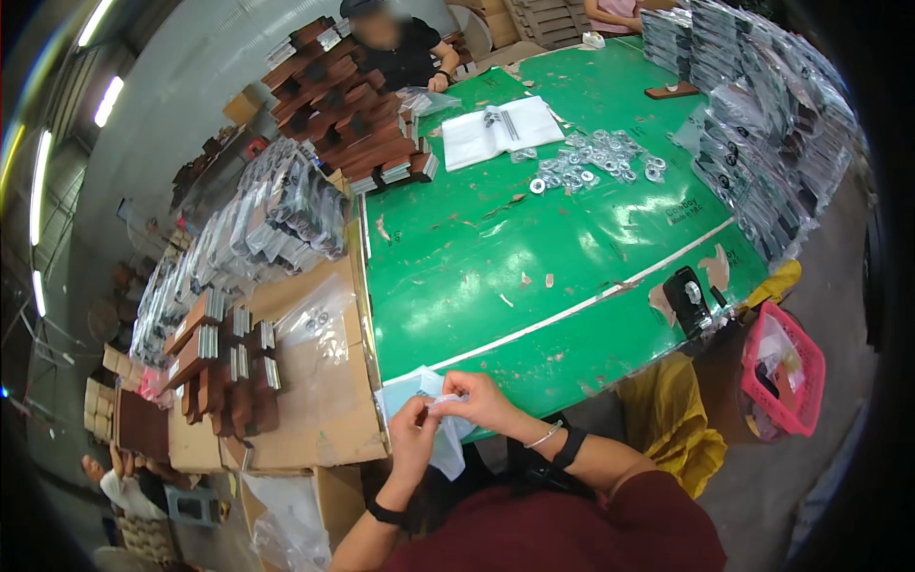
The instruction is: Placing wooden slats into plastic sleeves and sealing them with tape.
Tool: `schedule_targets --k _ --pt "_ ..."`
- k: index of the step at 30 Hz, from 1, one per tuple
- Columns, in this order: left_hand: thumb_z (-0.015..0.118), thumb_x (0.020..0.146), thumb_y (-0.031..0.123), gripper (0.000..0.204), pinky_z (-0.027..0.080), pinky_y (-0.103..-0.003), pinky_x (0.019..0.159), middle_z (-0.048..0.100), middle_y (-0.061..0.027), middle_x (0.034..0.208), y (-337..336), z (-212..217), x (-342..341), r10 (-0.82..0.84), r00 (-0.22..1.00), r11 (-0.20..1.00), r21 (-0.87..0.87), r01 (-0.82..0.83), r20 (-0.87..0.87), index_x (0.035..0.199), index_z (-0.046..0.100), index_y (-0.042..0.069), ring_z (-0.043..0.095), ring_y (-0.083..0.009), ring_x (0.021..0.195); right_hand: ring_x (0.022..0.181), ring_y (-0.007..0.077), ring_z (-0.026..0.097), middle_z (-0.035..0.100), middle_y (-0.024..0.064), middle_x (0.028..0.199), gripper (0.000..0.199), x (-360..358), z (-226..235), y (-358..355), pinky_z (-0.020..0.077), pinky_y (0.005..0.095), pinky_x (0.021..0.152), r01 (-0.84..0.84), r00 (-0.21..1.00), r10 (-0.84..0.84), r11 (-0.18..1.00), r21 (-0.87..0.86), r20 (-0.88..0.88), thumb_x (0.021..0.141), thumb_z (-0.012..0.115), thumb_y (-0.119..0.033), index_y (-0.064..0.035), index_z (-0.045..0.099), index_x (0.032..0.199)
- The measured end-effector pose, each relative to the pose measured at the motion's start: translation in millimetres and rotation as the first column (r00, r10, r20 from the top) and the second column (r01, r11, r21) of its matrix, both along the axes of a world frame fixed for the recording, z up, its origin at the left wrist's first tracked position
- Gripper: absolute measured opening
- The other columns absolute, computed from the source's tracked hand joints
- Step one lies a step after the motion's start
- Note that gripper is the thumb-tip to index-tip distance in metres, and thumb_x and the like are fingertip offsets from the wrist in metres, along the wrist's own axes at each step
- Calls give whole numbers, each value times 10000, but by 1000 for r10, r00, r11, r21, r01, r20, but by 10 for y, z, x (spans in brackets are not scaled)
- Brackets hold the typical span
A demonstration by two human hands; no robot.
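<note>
Close to the table's near edge, both of my hands pinch a thin, whitish translucent plastic bag [448,450]. My left hand [413,437] has its fingers closed on one side of the bag's upper edge. From the right, my right hand [479,401] grips the same edge, its fingertips close to the left ones. The bag hangs down past the table edge, with part of it lying on the green tabletop [457,286]. Whether anything is inside the bag I cannot make out.
Brown wooden pieces [224,367] and a clear bag [319,319] lie on cardboard at left. Farther off are white sheets [496,133], small ring-shaped parts [596,157], and a co-worker [400,52]. Wrapped stacks [762,124], a phone [686,297] and a pink basket [786,372] are right.
</note>
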State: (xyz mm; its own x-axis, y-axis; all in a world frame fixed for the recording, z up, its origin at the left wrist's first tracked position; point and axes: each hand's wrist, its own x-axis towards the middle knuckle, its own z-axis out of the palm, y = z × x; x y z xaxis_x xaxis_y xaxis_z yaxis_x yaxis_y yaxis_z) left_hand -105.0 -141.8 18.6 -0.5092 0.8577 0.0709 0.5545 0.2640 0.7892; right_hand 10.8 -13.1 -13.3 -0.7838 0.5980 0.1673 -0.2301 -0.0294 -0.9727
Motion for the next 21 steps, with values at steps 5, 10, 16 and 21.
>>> schedule_targets --k 5,10,16,21 --pt "669 893 -25 40 483 -233 637 687 -76 895 -46 122 32 17 963 981 183 -68 269 880 635 -8 588 -85 685 711 55 543 611 -21 727 271 -4 -54 36 442 249 629 9 999 -13 995 -101 -39 828 815 -220 -57 604 779" --pt "632 931 -10 10 508 -236 667 685 -137 1152 -89 194 -27 6 880 961 241 -137 475 941 630 -11 604 -92 732 708 57 524 605 -23 745 243 -94 -27 -32 435 248 634 7 994 -34 968 -253 -104 859 786 -214 -50 613 809" --pt "578 987 50 25 547 -254 663 684 -202 1138 -199 205 -214 62 786 949 209 -238 615 992 571 26 666 -133 729 682 38 488 582 -40 735 203 -129 -66 86 401 233 596 139 988 -148 977 -159 -45 892 751 -193 -54 619 825" --pt "514 1042 149 90 555 -283 661 664 -98 957 -306 217 -323 18 742 924 272 -268 670 1093 515 75 675 -158 744 672 57 493 584 -21 708 254 -199 -196 150 411 262 590 261 965 -262 964 -47 -13 883 757 -248 -48 626 800"
